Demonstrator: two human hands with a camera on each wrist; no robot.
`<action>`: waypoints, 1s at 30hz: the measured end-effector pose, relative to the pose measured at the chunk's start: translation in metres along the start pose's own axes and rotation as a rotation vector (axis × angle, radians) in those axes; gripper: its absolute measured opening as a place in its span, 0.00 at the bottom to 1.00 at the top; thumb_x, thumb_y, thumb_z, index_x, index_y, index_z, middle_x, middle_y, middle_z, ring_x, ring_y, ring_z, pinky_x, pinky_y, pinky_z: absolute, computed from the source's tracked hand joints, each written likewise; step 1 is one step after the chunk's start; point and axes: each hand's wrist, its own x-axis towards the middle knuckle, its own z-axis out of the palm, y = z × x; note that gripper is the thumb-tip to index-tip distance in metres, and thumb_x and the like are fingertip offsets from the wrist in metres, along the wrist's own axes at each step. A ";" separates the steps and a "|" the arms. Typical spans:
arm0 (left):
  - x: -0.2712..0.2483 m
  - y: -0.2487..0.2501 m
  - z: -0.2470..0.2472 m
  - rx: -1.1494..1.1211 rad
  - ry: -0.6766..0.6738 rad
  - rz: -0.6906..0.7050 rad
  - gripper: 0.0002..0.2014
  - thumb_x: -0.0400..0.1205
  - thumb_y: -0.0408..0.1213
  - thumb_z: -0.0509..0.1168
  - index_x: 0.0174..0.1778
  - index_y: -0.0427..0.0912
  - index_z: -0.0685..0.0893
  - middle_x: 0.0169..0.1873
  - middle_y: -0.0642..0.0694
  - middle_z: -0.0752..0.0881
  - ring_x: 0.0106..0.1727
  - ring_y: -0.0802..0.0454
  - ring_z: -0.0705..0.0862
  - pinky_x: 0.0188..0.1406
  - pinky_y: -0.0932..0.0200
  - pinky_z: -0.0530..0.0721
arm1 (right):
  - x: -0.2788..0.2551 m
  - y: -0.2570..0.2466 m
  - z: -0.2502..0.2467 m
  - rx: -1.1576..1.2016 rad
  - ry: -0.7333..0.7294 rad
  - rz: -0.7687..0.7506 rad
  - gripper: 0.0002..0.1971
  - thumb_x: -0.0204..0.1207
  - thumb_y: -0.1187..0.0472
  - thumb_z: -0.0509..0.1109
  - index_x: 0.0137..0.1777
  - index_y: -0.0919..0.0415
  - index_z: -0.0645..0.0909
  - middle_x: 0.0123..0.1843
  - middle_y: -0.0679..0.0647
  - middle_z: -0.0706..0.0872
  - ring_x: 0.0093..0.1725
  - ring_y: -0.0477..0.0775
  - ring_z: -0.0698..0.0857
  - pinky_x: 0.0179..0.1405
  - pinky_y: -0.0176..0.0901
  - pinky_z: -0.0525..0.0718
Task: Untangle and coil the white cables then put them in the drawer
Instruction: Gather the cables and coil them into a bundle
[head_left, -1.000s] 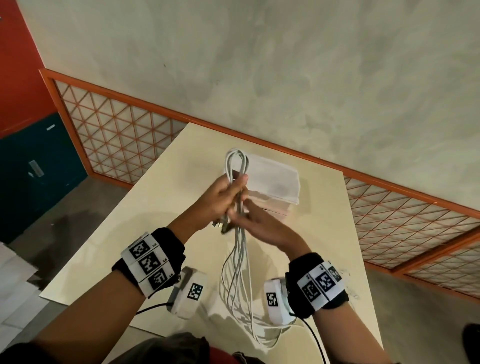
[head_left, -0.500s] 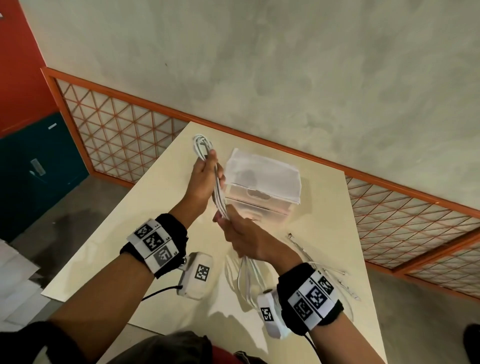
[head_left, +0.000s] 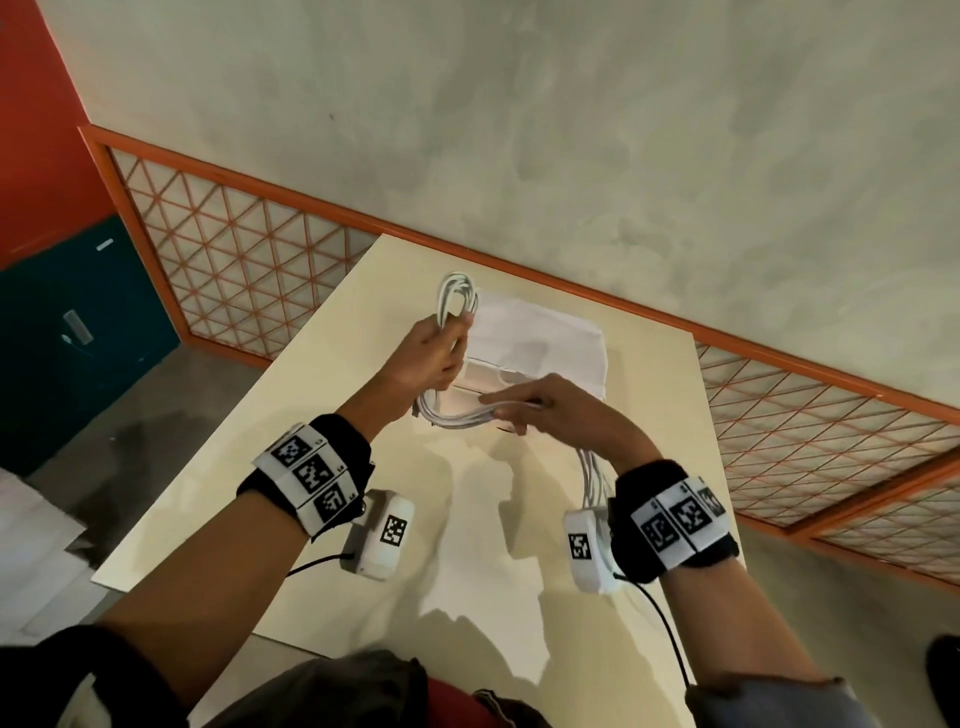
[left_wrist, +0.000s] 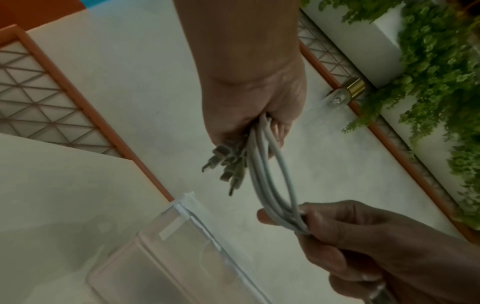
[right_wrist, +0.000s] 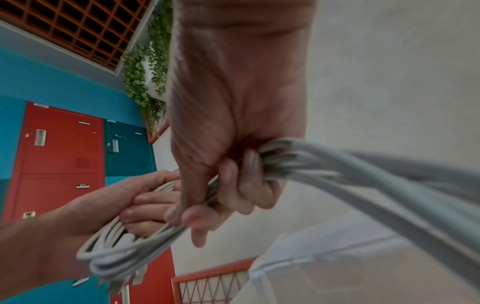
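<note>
A bundle of white cables (head_left: 460, 418) hangs in the air between both hands above the cream table (head_left: 332, 415). My left hand (head_left: 434, 353) grips the folded bundle, with a loop (head_left: 457, 293) sticking up past its fingers and several plugs (left_wrist: 226, 168) hanging below the fist. My right hand (head_left: 540, 405) grips the same strands (right_wrist: 337, 170) a little to the right; the rest of the cables (head_left: 589, 475) trails down behind its wrist. The translucent plastic drawer box (head_left: 540, 343) stands on the table just behind the hands.
The table's left edge (head_left: 208, 467) drops to a grey floor. An orange lattice panel (head_left: 234, 275) and a plastered wall stand behind the table. Red and teal lockers (right_wrist: 62, 156) and hanging green plants (left_wrist: 441, 82) show in the wrist views.
My left hand has carried the looped end right and nearer the drawer box. My right hand has swung the strands up and to the right, bending them into a new fold.
</note>
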 end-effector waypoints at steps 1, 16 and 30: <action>0.000 0.003 0.001 0.028 -0.028 -0.006 0.19 0.86 0.44 0.56 0.28 0.45 0.64 0.16 0.54 0.61 0.15 0.58 0.59 0.16 0.67 0.55 | 0.004 -0.003 -0.003 -0.016 -0.006 0.002 0.13 0.80 0.56 0.69 0.60 0.58 0.87 0.27 0.47 0.81 0.25 0.39 0.73 0.28 0.27 0.67; -0.010 -0.001 0.019 0.212 -0.233 0.033 0.22 0.89 0.42 0.47 0.33 0.40 0.78 0.20 0.50 0.86 0.20 0.58 0.82 0.21 0.67 0.74 | 0.019 -0.052 -0.017 -0.203 0.108 -0.006 0.20 0.65 0.68 0.78 0.44 0.60 0.67 0.28 0.54 0.84 0.27 0.48 0.82 0.29 0.35 0.77; -0.007 -0.006 0.014 0.345 -0.374 0.058 0.07 0.89 0.38 0.49 0.50 0.42 0.71 0.27 0.48 0.77 0.31 0.52 0.81 0.35 0.65 0.84 | 0.007 -0.050 -0.047 -0.315 0.043 0.157 0.25 0.65 0.36 0.76 0.32 0.62 0.85 0.20 0.48 0.75 0.22 0.46 0.73 0.26 0.35 0.69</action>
